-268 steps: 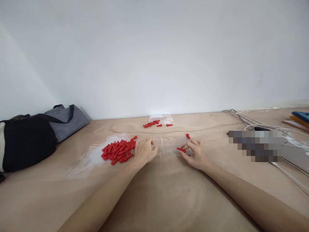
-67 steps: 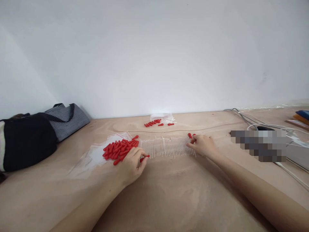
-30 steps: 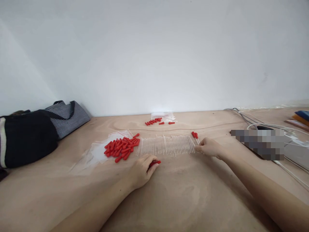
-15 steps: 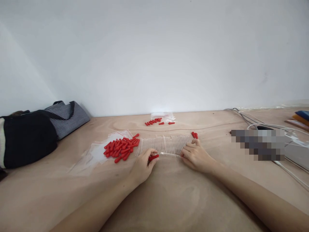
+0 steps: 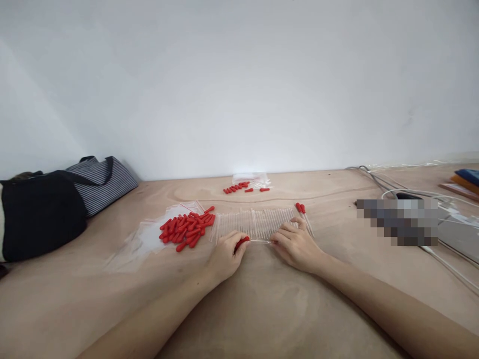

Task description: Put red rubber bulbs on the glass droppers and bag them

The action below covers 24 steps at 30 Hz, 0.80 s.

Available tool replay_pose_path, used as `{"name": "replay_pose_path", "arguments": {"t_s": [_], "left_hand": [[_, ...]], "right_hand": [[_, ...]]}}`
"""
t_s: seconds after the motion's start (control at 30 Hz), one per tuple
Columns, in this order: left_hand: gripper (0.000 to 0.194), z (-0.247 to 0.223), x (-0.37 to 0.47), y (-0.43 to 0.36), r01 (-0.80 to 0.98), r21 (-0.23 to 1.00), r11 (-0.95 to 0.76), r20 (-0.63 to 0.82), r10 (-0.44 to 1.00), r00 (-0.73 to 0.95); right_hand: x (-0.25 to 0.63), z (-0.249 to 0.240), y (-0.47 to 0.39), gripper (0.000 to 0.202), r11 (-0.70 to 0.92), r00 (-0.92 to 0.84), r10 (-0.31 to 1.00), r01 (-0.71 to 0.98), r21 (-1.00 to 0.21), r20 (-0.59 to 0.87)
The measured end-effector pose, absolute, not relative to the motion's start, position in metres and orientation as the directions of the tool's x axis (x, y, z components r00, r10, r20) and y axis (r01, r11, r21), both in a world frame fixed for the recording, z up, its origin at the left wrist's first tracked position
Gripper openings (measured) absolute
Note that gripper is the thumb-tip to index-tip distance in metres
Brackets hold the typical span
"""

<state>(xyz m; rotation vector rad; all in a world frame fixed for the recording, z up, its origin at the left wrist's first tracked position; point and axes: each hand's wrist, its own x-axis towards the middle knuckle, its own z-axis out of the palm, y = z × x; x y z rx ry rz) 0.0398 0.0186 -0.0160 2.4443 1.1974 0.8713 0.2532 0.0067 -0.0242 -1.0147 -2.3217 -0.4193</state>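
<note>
Left hand point(image 5: 227, 253) gripping red bulb point(image 5: 243, 241), right hand point(image 5: 296, 245) clear tube point(image 5: 260, 242), tube row point(image 5: 258, 223) beyond, bulb pile point(image 5: 185, 231) left, cables point(image 5: 375, 180) right

From between the left hand point(image 5: 227, 252) and right hand point(image 5: 297, 247), one could pass over bare tabletop point(image 5: 258, 309) at six o'clock; glass tubes point(image 5: 254, 223) bar twelve, the red bulb heap point(image 5: 183, 231) ten, red-capped droppers point(image 5: 303, 209) two.

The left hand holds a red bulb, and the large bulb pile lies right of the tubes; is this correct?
The side is wrong: in the head view, the large bulb pile lies left of the tubes. The left hand holds a red bulb.
</note>
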Motion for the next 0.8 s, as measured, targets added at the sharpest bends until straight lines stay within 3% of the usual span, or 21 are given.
{"name": "replay_pose_path", "arguments": {"t_s": [0.2, 0.43, 0.8], "left_hand": [[0.014, -0.018, 0.043, 0.018, 0.590, 0.497, -0.636, 0.392, 0.772, 0.501], [0.006, -0.019, 0.038, 0.020, 0.577, 0.596, -0.558, 0.364, 0.829, 0.426], [0.003, -0.018, 0.038, 0.017, 0.594, 0.580, -0.557, 0.344, 0.829, 0.441]], "right_hand": [[0.238, -0.033, 0.005, 0.015, 0.665, -0.479, 0.564, 0.746, -0.027, 0.673], [0.245, -0.035, 0.005, 0.020, 0.614, -0.399, 0.631, 0.781, -0.113, 0.665], [0.241, -0.037, 0.002, 0.022, 0.642, -0.401, 0.634, 0.750, -0.160, 0.661]]}}
